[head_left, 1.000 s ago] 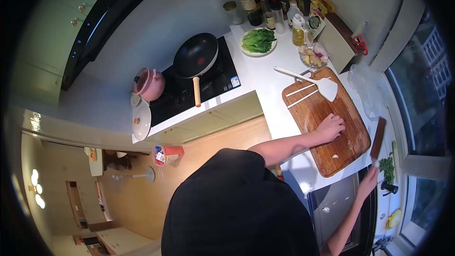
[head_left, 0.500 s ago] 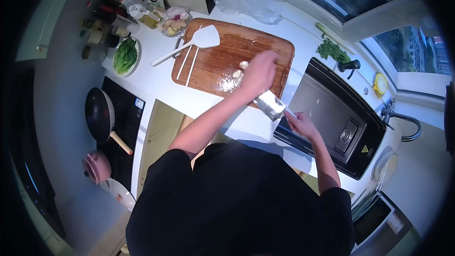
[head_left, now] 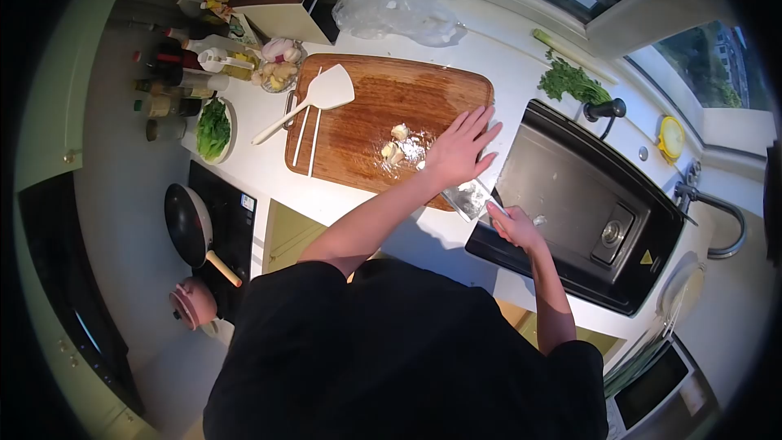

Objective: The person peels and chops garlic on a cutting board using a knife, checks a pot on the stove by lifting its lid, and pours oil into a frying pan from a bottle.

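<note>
My right hand (head_left: 515, 226) grips the handle of a cleaver (head_left: 468, 198), whose blade lies at the board's near right corner, with pale bits on it. My left hand (head_left: 458, 149) is open, fingers spread, over the right side of the wooden cutting board (head_left: 383, 102), just beyond the blade. Whether it touches the board I cannot tell. Left of it lie several garlic cloves (head_left: 393, 151) on a shiny wet patch. A white spatula (head_left: 330, 90) and two white chopsticks (head_left: 306, 138) rest on the board's left side.
The black sink (head_left: 562, 171) adjoins the board on the right, with a faucet (head_left: 717, 220) and green herbs (head_left: 574, 81) beyond. At left are a plate of leafy greens (head_left: 213, 130), several bottles (head_left: 175, 81), a wok (head_left: 187, 224) and a pink pot (head_left: 194, 303).
My left hand has opened from a curled shape, fingers now spread. The cleaver blade has turned and now shows pale bits. The view has shifted slightly.
</note>
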